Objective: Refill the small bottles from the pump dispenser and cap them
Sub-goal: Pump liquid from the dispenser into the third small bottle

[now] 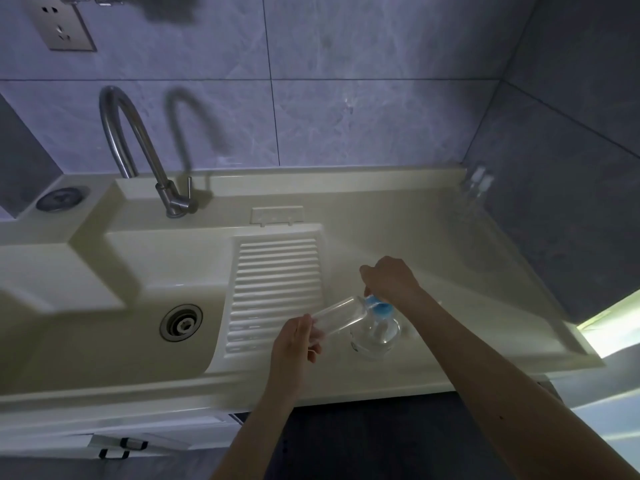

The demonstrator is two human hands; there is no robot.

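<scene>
One pump dispenser [375, 332], clear with a blue pump top, stands on the tabletop [398, 230] just right of the ribbed drainboard [277, 289]. One small clear bottle [341, 315], tilted, mouth at the blue nozzle; left hand [296, 341] fingers grip its base. Right hand [389, 278] fingers curled over the pump top. Two more small bottles [479, 183] stand at the tabletop's far right corner, well apart. One faucet [138, 150], one sink drain [181, 322] left of the drainboard. Bare tabletop between dispenser and corner bottles.

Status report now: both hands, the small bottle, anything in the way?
Left hand holds small bottle, tilted to pump dispenser. Right hand on blue pump head. Nothing blocking.
</scene>
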